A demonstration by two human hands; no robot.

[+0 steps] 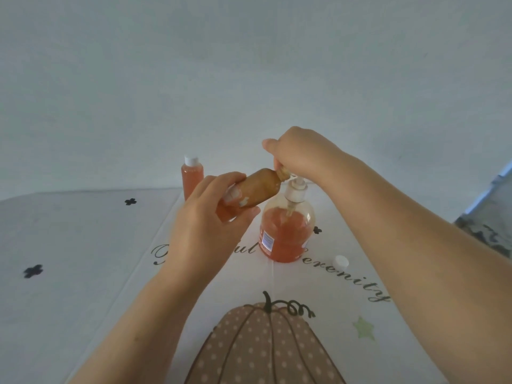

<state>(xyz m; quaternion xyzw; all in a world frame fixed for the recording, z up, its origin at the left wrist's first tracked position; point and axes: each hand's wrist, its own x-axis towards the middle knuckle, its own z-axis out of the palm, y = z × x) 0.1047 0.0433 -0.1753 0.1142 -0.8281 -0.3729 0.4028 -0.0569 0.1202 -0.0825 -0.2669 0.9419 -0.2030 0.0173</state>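
pale tablecloth (83, 245), small bottle (257, 187) clamped in left hand (202, 217), right hand (299, 153) curled over pump (296, 191)

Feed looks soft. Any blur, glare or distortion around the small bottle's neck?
Head view: flat, dim light, no glare, faint shadows; the small bottle is smeared at its neck, where the right hand meets the pump bottle, so that grip is unreadable; head view's wide lens bows the tablecloth at its far edge.
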